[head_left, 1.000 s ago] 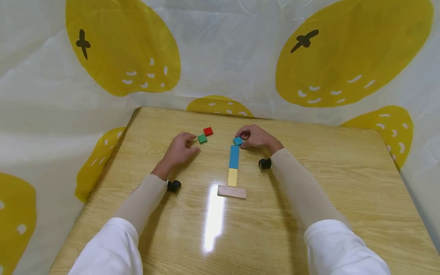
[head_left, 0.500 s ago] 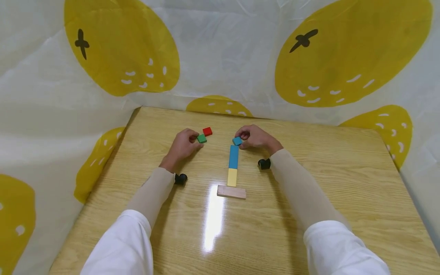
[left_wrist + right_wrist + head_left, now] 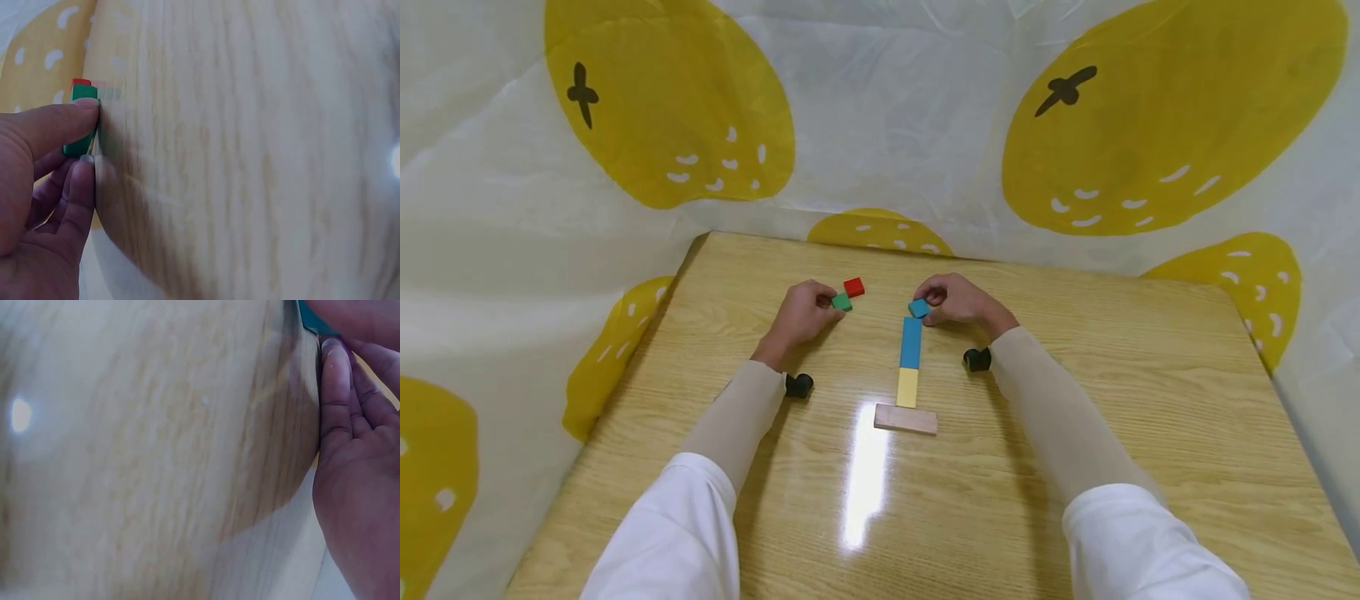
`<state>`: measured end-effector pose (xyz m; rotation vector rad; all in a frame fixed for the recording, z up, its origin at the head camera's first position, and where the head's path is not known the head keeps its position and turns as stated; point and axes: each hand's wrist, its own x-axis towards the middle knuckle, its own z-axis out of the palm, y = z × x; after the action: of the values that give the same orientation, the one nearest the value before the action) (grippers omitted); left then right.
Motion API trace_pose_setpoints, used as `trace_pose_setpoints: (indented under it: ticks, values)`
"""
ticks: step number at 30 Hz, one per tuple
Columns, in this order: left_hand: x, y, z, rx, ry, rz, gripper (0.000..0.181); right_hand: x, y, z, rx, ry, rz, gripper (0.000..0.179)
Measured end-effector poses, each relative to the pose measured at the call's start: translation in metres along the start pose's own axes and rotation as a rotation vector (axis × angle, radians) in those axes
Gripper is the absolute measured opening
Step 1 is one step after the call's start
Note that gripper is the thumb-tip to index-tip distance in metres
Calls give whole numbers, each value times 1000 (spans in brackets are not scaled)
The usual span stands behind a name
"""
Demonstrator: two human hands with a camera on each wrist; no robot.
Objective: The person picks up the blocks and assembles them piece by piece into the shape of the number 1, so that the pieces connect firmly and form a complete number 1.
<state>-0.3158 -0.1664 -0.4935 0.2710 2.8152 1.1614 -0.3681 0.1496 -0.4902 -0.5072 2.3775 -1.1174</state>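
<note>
My left hand (image 3: 805, 315) pinches a small green square block (image 3: 842, 302) between thumb and fingers on the table. A red square block (image 3: 853, 287) lies just behind it, near its corner. In the left wrist view the thumb overlaps the green block (image 3: 81, 147). My right hand (image 3: 961, 300) pinches a small blue square block (image 3: 919, 308), turned at an angle, at the far end of a blue rectangular block (image 3: 911, 342). Only a corner of that square block (image 3: 314, 322) shows in the right wrist view.
A yellow block (image 3: 907, 387) continues the line toward me from the blue rectangle, ending at a crosswise plain wooden block (image 3: 906, 418). The wood-grain table (image 3: 1150, 375) meets a white sheet with yellow fruit prints (image 3: 895, 100) at the back and left.
My left hand has moved right and forward and taken hold of the green block, which it was beside with fingers apart. The right hand has stayed on the blue square block.
</note>
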Motion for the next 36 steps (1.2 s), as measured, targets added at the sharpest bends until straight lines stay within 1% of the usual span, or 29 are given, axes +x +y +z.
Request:
trace_pose_setpoints:
  ticks: [9,13,19,23,31,36]
  values:
    - [-2,3,-1,-15,-3,8,36,-1,-1,0,7,0,-4,42]
    - [-2,5,-1,-26,-11,22,35,-2,-1,0,16,2,0,43]
    - [-1,7,0,-48,-5,51,32,-4,-3,1,12,8,-23,42]
    - [1,10,0,-58,-5,55,33,-6,-4,1,18,2,-20,42]
    - [0,18,2,-65,-11,67,34,-5,-3,3,15,8,-24,42]
    - [3,24,4,-68,-15,87,34,-5,-2,2,17,12,-23,42]
